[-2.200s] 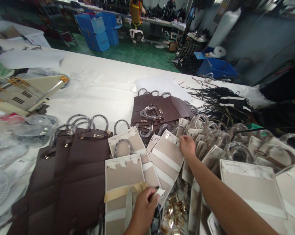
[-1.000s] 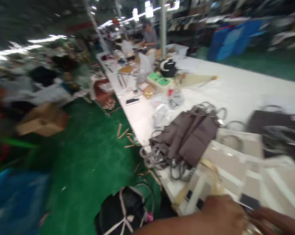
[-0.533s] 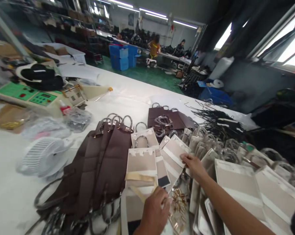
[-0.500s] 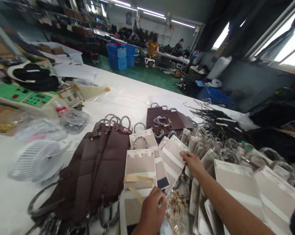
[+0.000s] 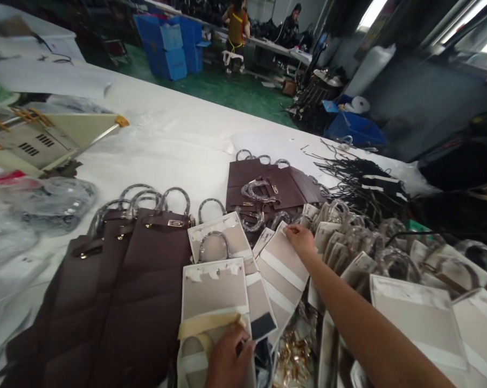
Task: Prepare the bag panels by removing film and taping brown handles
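Note:
My left hand (image 5: pixel 226 360) is at the bottom edge, its fingers closed on the tan tape strip (image 5: pixel 205 325) that loops across a beige panel (image 5: pixel 213 291). A small black patch (image 5: pixel 263 324) lies just right of that hand. My right hand (image 5: pixel 300 240) reaches forward and pinches the top corner of another beige panel with a white band (image 5: pixel 282 268). Brown bag panels with ring handles (image 5: pixel 142 280) lie to the left of both hands.
A second stack of brown panels (image 5: pixel 268 186) lies beyond the right hand. Many beige panels with clear handles (image 5: pixel 389 258) pile at the right, black cords (image 5: pixel 360 175) behind them. Gold fittings (image 5: pixel 292 353) sit near the bottom. A cream machine (image 5: pixel 45 141) stands at left; people work in the background.
The view tilted downward and moved closer to the table. My right hand stays on the banded beige panel's corner. My left hand keeps hold of the tan tape strip.

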